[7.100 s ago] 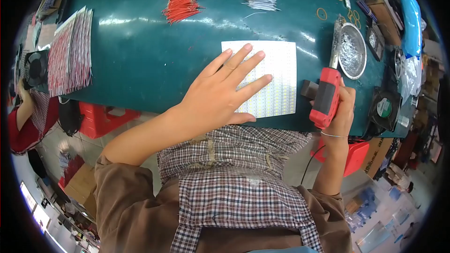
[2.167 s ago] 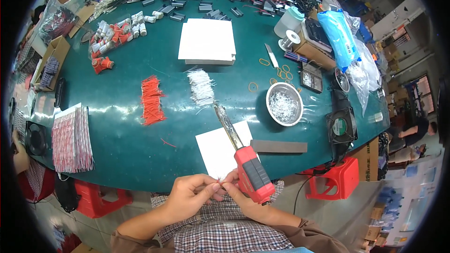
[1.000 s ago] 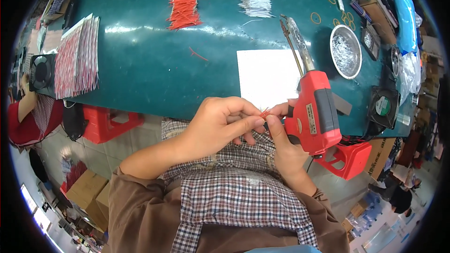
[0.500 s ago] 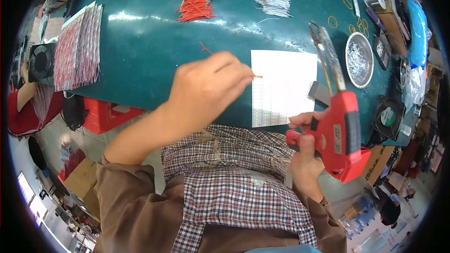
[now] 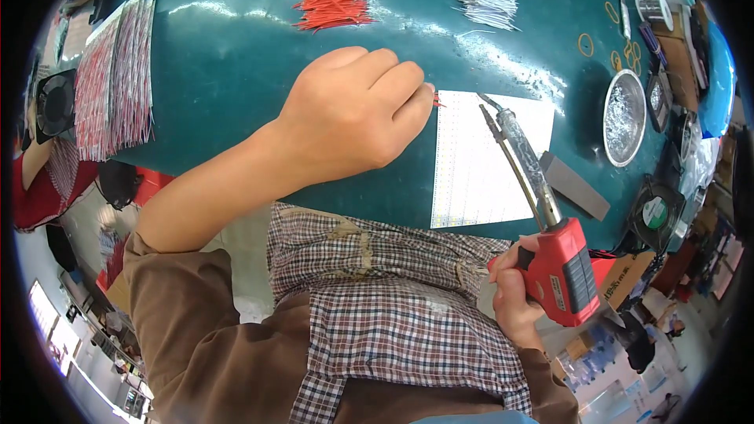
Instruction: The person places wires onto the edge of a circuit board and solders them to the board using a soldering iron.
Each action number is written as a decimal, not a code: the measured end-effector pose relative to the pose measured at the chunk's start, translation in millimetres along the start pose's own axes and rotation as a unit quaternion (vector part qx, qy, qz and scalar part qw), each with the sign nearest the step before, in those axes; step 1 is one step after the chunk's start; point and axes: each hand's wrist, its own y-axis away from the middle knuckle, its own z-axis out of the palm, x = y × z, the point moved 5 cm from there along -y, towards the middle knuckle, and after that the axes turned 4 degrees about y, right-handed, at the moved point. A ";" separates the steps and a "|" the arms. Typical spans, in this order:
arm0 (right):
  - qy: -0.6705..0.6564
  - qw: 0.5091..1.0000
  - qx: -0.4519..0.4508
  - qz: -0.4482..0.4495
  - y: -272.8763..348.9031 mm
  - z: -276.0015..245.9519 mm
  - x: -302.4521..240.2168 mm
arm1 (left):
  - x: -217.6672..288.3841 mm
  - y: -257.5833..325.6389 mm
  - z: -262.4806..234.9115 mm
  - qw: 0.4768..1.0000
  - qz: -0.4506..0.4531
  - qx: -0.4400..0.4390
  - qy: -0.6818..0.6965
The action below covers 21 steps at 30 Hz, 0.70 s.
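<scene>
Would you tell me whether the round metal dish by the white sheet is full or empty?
Partly filled: the metal dish holds a shallow layer of silvery bits below its rim; what they are cannot be told.

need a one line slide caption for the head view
Left hand pinches a short red wire at the edge of a white sheet while the right hand aims a red soldering gun at it.

Single head-worn fisheye view, looking steeply down, close over green table (image 5: 236, 102), lap at bottom edge
</scene>
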 end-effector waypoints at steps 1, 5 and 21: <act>0.088 0.994 -0.050 -0.052 -0.7 1.3 0.3 | -0.3 0.8 0.2 1.000 0.002 0.005 0.003; 0.023 0.999 -0.026 0.005 0.1 9.9 7.2 | -1.7 1.6 1.7 1.000 0.003 0.020 0.020; 0.001 0.999 -0.039 0.007 -12.3 19.1 7.8 | -1.7 3.2 3.8 0.999 -0.005 0.043 0.024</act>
